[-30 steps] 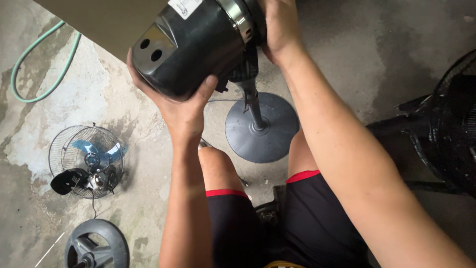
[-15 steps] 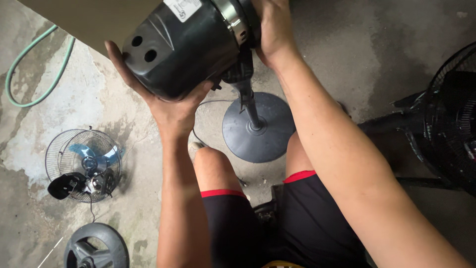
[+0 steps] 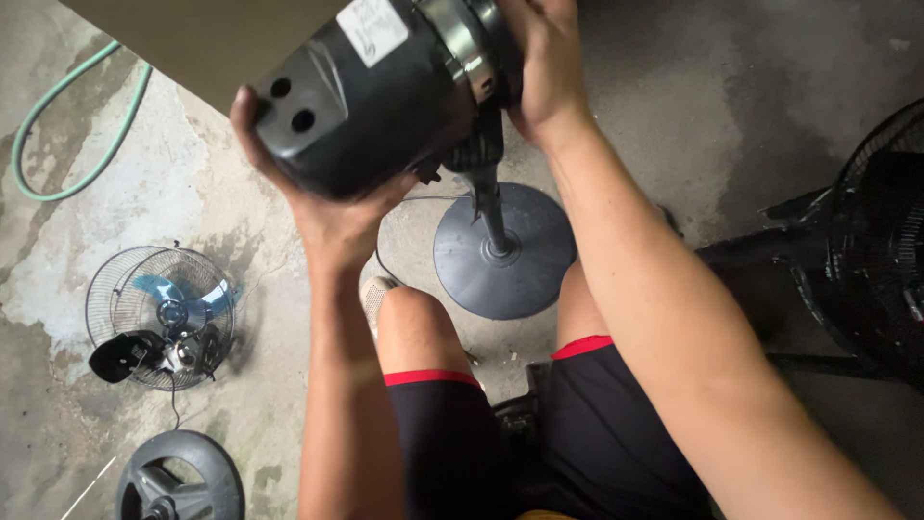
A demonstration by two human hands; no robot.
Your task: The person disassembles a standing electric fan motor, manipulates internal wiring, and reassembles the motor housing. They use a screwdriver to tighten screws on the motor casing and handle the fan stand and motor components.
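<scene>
1. One view only: a head-worn camera, looking steeply down past the wearer's arms and knees to the concrete floor [image 3: 770, 87].
2. Range: close. The motor housing [image 3: 375, 96] fills the upper centre, near the lens.
3. The fan base [image 3: 539, 270] lies farther below, on the floor.

I count three fans: one held up on its stand [image 3: 385, 91], a small caged one [image 3: 159, 313] at left, a black one [image 3: 871, 241] at right. Two round bases [image 3: 505, 250], one hose [image 3: 77, 125].
</scene>
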